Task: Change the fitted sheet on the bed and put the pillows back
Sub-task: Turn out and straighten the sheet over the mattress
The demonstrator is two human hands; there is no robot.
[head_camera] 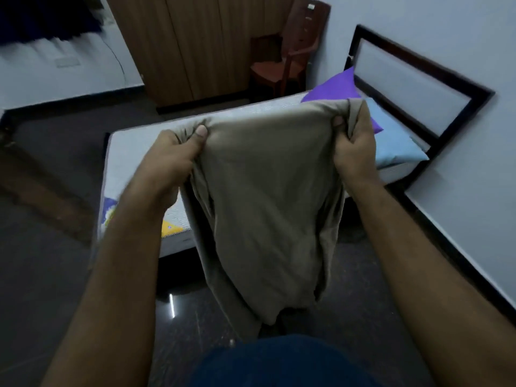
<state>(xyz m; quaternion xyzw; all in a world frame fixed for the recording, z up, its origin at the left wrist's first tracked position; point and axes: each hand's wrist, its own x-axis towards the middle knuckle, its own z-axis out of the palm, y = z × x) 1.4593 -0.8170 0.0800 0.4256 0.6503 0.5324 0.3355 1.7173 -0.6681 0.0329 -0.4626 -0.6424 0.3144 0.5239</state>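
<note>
A beige fitted sheet [265,196] hangs bunched in front of me, above the dark floor at the foot of the bed. My left hand [170,155] grips its top edge on the left, thumb pressed on the cloth. My right hand [353,146] grips the top edge on the right, fingers curled round a gathered fold. Behind the sheet lies the bare white mattress [134,152]. A purple pillow [333,86] and a light blue pillow [396,143] lie at the head end, partly hidden by the sheet.
The dark headboard [424,88] leans on the right wall. A brown chair [284,62] stands in the far corner beside a wooden wardrobe [190,46]. Dark glossy floor [55,261] surrounds the bed. A colourful label [170,227] marks the mattress corner.
</note>
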